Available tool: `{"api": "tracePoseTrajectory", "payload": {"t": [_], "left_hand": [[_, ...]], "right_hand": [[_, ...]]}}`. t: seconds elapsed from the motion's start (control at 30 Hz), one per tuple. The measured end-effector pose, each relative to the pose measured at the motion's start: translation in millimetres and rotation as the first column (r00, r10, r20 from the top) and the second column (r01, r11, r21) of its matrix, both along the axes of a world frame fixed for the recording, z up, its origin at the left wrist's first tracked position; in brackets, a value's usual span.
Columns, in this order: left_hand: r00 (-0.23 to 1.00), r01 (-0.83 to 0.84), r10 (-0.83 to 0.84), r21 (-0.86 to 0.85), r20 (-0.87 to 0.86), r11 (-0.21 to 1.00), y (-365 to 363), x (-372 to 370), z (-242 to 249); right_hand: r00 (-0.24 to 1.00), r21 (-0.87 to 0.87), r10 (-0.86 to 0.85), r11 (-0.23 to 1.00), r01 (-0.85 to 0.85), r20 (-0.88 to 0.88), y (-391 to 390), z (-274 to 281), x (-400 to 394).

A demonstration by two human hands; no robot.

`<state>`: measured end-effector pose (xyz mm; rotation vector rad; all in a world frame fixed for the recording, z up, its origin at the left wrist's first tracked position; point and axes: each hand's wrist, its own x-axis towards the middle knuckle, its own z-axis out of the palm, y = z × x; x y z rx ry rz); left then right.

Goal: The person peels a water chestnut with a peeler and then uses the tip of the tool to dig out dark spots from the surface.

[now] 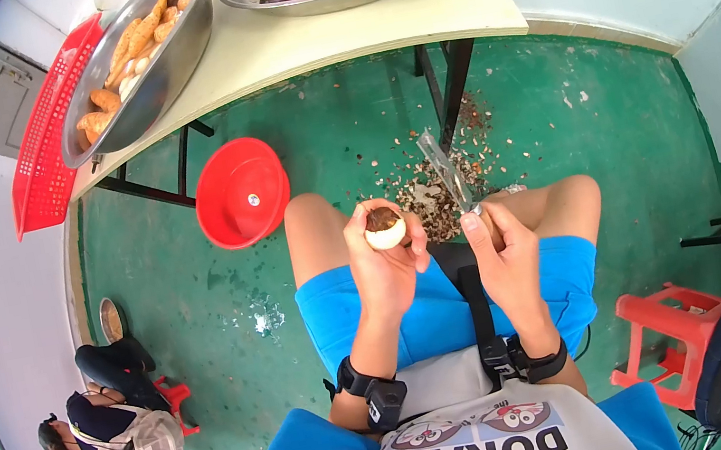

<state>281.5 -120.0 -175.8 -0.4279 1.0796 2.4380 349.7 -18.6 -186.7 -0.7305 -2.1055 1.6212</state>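
Observation:
My left hand (388,259) holds up a partly peeled water chestnut (385,228), its sides pale and its top still dark brown. To the right, my right hand (504,248) is closed around the handle of a metal peeler (444,169), whose flat blade points up and away from me. The blade is apart from the water chestnut. Below and beyond both hands, a heap of peelings (434,202) is scattered over the green floor.
On the table (282,55) stand a metal tray (321,2) with several dark water chestnuts and a steel bowl (186,58) of orange and white pieces. A red basin (219,216) sits on the floor. A person (126,425) sits at left; a red stool (662,321) stands at right.

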Motion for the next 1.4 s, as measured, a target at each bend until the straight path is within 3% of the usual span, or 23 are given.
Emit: {"api": "tracePoseTrajectory", "payload": {"t": [0.1, 0.2, 0.4, 0.43, 0.5, 0.53, 0.6, 0.7, 0.77, 0.97, 1.03, 1.1, 1.23, 1.3, 1.4], "left_hand": [[0.990, 0.142, -0.140, 0.087, -0.023, 0.986, -12, -6, -8], [0.986, 0.167, -0.168, 0.132, -0.002, 0.977, -14, -8, -9], [0.941, 0.305, -0.297, 0.028, -0.164, 0.952, -20, -9, -14], [0.941, 0.304, -0.296, 0.028, -0.164, 0.952, -19, -9, -14], [0.958, 0.213, -0.243, -0.195, -0.150, 0.958, -15, -8, -11], [0.958, 0.213, -0.243, -0.194, -0.150, 0.958, -12, -6, -10], [0.904, 0.150, -0.313, -0.471, -0.290, 0.869, -8, -3, -9], [0.847, 0.282, -0.440, -0.451, -0.297, 0.847, -8, 0, -12], [0.830, 0.277, -0.460, -0.484, -0.314, 0.830, -7, 2, -11], [0.870, 0.256, -0.409, -0.458, -0.274, 0.851, -4, 7, -11], [0.882, 0.187, -0.391, -0.565, -0.263, 0.804, 0, 9, -8], [0.883, 0.160, -0.373, -0.563, -0.286, 0.811, 1, 11, -13], [0.904, 0.120, -0.321, -0.551, -0.284, 0.826, 5, 15, -12], [0.885, 0.082, -0.335, -0.602, -0.323, 0.795, 5, 16, -14], [0.850, -0.004, -0.348, -0.665, -0.396, 0.747, 6, 17, -14]], "right_hand": [[0.999, 0.021, 0.035, 0.999, -0.035, -0.015, -1, -1, 0], [0.997, 0.035, 0.076, 0.997, -0.075, -0.022, -2, 1, 1], [0.987, 0.064, 0.122, 0.991, -0.115, -0.107, -6, -1, -1], [0.987, 0.044, 0.128, 0.991, -0.124, -0.098, -7, 1, -1], [0.987, 0.024, 0.135, 0.991, -0.133, -0.090, -9, 1, -1], [0.980, -0.022, 0.121, 0.992, -0.126, -0.156, -10, -3, -2], [0.970, -0.068, 0.104, 0.990, -0.121, -0.220, -12, -4, -3], [0.933, -0.121, 0.117, 0.979, -0.167, -0.341, -15, -2, -4], [0.948, -0.026, 0.212, 0.974, -0.224, -0.239, -13, -3, -1], [0.939, -0.158, 0.202, 0.955, -0.252, -0.279, -15, 7, -2], [0.946, -0.208, 0.185, 0.947, -0.243, -0.266, -14, 3, -2], [0.941, -0.055, 0.183, 0.977, -0.206, -0.285, -13, -6, -2], [0.953, -0.063, 0.188, 0.976, -0.209, -0.239, -11, -8, 0], [0.926, 0.066, 0.178, 0.984, -0.165, -0.334, -13, -9, -1], [0.920, 0.096, 0.173, 0.984, -0.148, -0.351, -13, -12, 0]]}}
